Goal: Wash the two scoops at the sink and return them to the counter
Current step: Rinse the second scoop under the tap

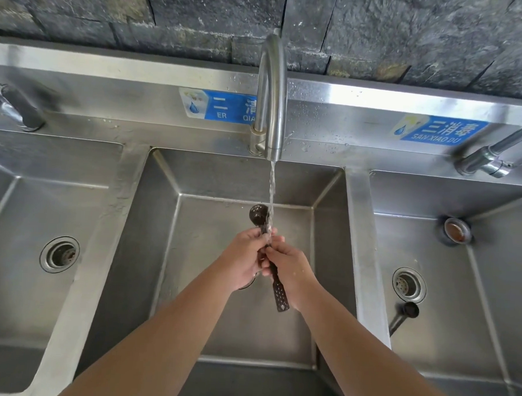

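Observation:
A dark brown scoop (259,214) with a long perforated handle is held over the middle basin (195,177), its bowl pointing away from me. My left hand (245,257) and my right hand (289,268) both grip its handle mid-length. Water runs from the curved steel tap (271,93) onto the handle just above my fingers. The handle's holed end sticks out below my right hand. A second dark scoop (404,316) lies on the floor of the right basin, beside its drain (408,283).
Three steel basins sit side by side under a dark stone wall. The left basin has a drain (59,254) and a tap (12,106). Another tap (494,160) reaches over the right basin, where a round overflow fitting (457,230) sits. Blue labels are stuck on the backsplash.

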